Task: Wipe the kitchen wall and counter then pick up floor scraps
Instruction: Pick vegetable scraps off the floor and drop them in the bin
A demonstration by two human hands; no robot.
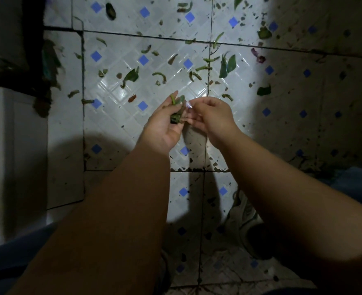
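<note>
Several green vegetable scraps lie scattered over the white tiled floor (120, 116), among them a leaf (131, 76), a curled bean piece (160, 76) and two leaves (227, 66). My left hand (165, 124) is held palm up above the floor, its fingers cupped round a small bunch of green scraps (176, 110). My right hand (212, 116) is right beside it, fingers curled, its fingertips at the bunch in my left hand. Whether it pinches a scrap there I cannot make out.
A white cabinet side (14, 156) stands at the left, with a dark gap (12, 67) above it. A shoe (246, 220) rests on the floor near the lower right. A red scrap (131, 98) and a purple scrap (258, 56) lie among the green ones. The right side is in shadow.
</note>
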